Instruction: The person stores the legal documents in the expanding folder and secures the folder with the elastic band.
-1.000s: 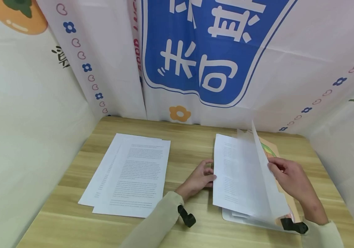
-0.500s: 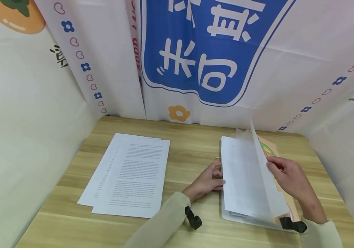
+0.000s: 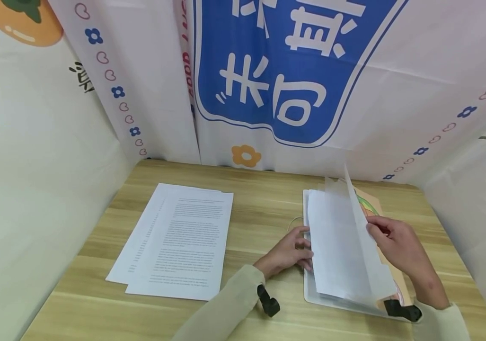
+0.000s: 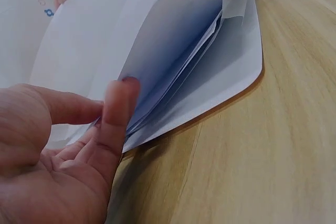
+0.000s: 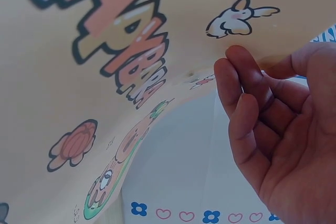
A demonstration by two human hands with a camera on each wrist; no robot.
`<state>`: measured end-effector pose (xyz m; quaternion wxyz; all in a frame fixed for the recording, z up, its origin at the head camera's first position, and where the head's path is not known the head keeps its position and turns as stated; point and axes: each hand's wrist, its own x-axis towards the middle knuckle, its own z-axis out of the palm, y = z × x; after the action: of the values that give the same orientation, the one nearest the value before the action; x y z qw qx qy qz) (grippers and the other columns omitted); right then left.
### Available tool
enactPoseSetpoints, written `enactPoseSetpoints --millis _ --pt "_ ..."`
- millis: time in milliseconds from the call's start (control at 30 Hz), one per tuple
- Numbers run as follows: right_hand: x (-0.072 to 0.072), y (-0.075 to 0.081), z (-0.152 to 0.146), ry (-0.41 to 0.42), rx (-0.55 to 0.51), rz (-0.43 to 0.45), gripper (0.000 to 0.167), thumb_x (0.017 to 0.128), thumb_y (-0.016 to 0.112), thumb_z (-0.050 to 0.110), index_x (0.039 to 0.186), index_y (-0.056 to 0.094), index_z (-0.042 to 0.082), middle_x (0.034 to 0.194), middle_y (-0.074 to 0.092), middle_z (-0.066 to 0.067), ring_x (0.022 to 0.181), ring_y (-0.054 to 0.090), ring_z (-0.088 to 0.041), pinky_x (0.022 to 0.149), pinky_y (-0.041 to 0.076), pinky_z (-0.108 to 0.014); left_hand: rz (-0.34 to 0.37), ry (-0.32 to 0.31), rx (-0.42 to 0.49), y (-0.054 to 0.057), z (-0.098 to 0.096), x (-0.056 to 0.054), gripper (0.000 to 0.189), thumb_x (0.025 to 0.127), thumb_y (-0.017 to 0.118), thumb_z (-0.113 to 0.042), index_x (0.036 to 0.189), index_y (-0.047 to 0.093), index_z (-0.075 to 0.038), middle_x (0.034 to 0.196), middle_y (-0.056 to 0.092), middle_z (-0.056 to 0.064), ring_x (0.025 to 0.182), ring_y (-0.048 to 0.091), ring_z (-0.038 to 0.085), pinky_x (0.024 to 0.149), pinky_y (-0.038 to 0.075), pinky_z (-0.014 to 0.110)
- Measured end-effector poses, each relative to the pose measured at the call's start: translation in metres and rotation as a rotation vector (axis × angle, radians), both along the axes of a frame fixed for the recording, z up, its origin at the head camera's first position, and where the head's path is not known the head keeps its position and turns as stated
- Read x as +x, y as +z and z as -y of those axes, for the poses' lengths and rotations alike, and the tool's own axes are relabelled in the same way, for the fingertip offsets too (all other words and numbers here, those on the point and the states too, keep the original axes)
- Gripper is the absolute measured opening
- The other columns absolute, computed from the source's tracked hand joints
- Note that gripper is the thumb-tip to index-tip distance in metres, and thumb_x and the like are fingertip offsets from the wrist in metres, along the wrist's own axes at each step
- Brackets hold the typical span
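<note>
A document folder (image 3: 309, 291) with a white inside and a peach cartoon-printed cover (image 5: 121, 77) lies at the right of the table, its cover raised. White sheets of paper (image 3: 338, 251) lie inside, between the back panel and the lifted cover. My left hand (image 3: 285, 252) is at the left edge of these sheets, and in the left wrist view its thumb and a finger pinch that edge. My right hand (image 3: 400, 244) pinches the edge of the cover between thumb and fingers, holding it up. How far in the sheets reach is hidden by the cover.
Two overlapping stacks or sheets of printed paper (image 3: 191, 241) lie on the left half of the wooden table (image 3: 264, 199). A thin cord loop (image 3: 295, 219) sticks out from the folder's left edge. Patterned fabric (image 3: 157, 94) walls enclose the table's back and sides.
My left hand has moved right, sliding the sheets further into the folder; a strip of its back panel now shows along the left. The right hand and raised cover have stayed put.
</note>
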<state>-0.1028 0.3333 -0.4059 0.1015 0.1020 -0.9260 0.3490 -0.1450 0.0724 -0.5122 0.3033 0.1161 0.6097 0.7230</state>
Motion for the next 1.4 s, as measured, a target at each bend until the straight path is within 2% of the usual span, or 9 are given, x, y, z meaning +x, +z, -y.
enactPoseSetpoints --millis 167,433,867,1167,1400 --pt "0.001 -0.001 0.000 -0.002 0.001 0.010 0.027 0.104 0.057 0.005 0.122 0.068 -0.012 0.075 0.056 -0.005 0.059 0.048 -0.012 0.048 0.040 -0.026 -0.029 -0.040 -0.033 -0.001 -0.004 0.000 0.069 0.097 0.062 0.008 0.156 0.030 -0.006 0.096 0.066 0.006 0.059 0.064 0.015 0.053 0.050 0.025" --pt "0.000 -0.001 0.000 0.012 -0.006 -0.003 0.025 0.104 0.058 0.004 0.120 0.069 -0.010 0.069 0.049 -0.003 0.055 0.045 -0.011 0.045 0.037 -0.026 -0.025 -0.083 -0.075 -0.001 -0.008 0.000 0.073 0.098 0.061 0.006 0.160 0.025 -0.008 0.093 0.067 0.005 0.060 0.062 0.016 0.053 0.049 0.024" --pt "0.001 0.001 0.001 0.008 -0.006 0.008 0.025 0.104 0.056 0.005 0.120 0.069 -0.009 0.069 0.049 -0.002 0.053 0.044 -0.011 0.044 0.037 -0.026 0.002 -0.091 -0.103 0.000 -0.008 0.001 0.074 0.099 0.062 0.004 0.162 0.024 -0.009 0.092 0.069 0.006 0.059 0.062 0.016 0.053 0.049 0.024" --pt "0.001 0.000 0.000 0.011 -0.013 0.010 0.026 0.105 0.056 0.005 0.121 0.068 -0.011 0.070 0.050 -0.003 0.054 0.044 -0.011 0.045 0.037 -0.026 -0.089 -0.111 -0.164 0.007 -0.002 0.004 0.072 0.100 0.060 -0.001 0.162 0.024 -0.011 0.093 0.070 0.003 0.060 0.061 0.016 0.053 0.048 0.026" --pt "0.002 0.000 0.000 0.020 -0.020 -0.001 0.025 0.104 0.056 0.004 0.121 0.068 -0.011 0.070 0.050 -0.003 0.053 0.044 -0.011 0.045 0.037 -0.026 -0.145 -0.103 -0.178 0.013 0.008 0.006 0.074 0.101 0.062 -0.006 0.163 0.022 -0.013 0.095 0.071 0.003 0.062 0.062 0.017 0.054 0.050 0.027"
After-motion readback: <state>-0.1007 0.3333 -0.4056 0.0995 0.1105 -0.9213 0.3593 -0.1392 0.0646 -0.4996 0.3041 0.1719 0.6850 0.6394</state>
